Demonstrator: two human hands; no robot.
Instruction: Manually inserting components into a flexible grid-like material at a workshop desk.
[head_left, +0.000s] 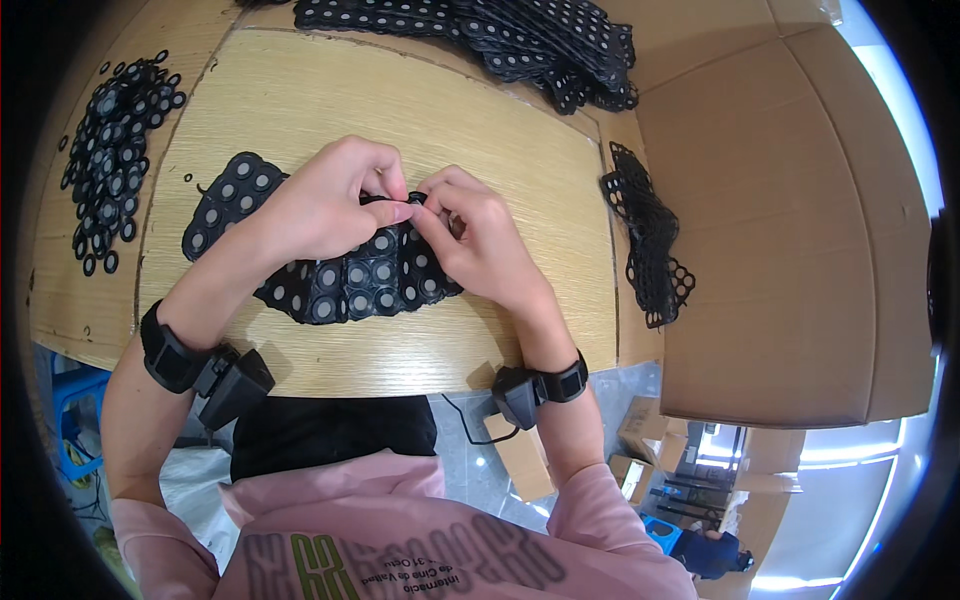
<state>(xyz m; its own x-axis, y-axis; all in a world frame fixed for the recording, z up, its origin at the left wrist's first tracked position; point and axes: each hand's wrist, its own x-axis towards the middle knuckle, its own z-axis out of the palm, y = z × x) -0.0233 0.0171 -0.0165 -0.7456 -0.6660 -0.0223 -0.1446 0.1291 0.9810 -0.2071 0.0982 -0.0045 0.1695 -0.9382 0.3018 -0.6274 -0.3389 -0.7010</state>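
Note:
A black, rubbery-looking sheet [358, 288] set with rows of round grey discs lies on the wooden board in front of me. Its right half is buckled, and the left part reaches out past my wrist. My left hand [335, 200] is closed, thumb and forefinger pinched together at the sheet's far edge. Right beside it my right hand [478, 232] pinches the same edge, its thumb tip almost meeting the left one. What exactly sits between the fingertips is too small to make out. Both wrists wear black straps with small black boxes.
Loose black rings [112, 150] lie heaped at the left. A stack of similar black sheets [510, 45] stands at the far edge. Black perforated lattice scraps [652, 240] lie at the right, beside a tall cardboard wall [770, 220]. Another person [710, 553] shows at lower right.

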